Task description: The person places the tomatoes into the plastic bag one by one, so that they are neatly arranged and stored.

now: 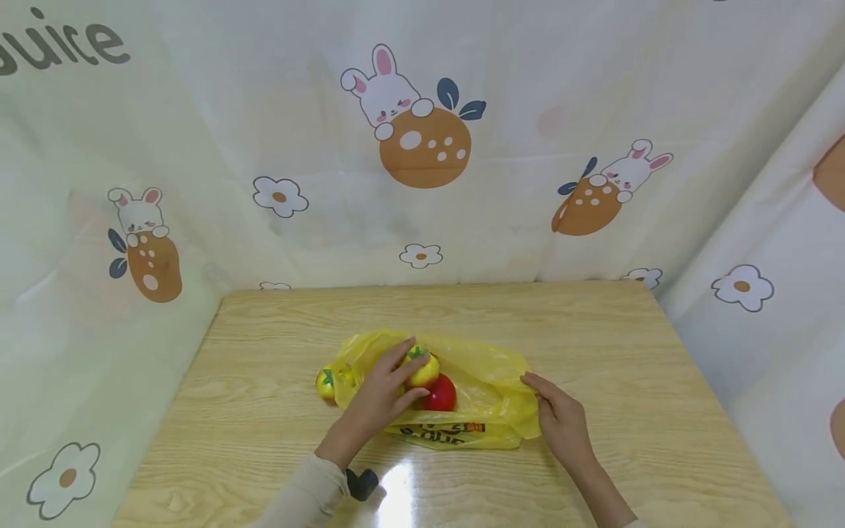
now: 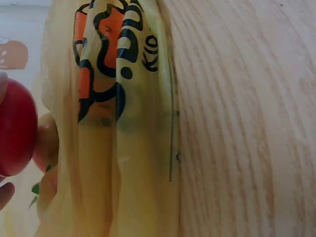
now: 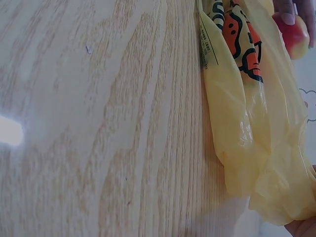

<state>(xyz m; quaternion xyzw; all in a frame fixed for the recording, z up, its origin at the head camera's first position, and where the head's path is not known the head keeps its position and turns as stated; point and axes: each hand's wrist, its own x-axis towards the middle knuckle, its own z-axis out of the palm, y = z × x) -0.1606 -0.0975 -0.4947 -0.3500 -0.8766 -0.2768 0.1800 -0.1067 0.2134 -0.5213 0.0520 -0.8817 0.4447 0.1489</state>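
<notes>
A yellow plastic bag (image 1: 491, 400) with black lettering and an orange print lies on its side on the table, mouth facing up. My left hand (image 1: 379, 389) is over its left half, fingers and thumb around a round yellow-and-red fruit (image 1: 428, 372) with a green leafy top. Right against it is a glossy red fruit (image 1: 444, 397). The right wrist view shows fingers on a red-and-yellow fruit (image 3: 295, 39). My right hand (image 1: 563, 424) pinches the bag's right edge, its fingertips partly hidden behind the plastic. Another yellow fruit (image 1: 326, 383) with a green top sits at the bag's left end.
The wooden table (image 1: 264, 345) reaches back to a white curtain (image 1: 515, 242) printed with rabbits and flowers, which also hangs at both sides. A small black object (image 1: 361, 484) shows beside my left wrist, near a bright reflection on the tabletop.
</notes>
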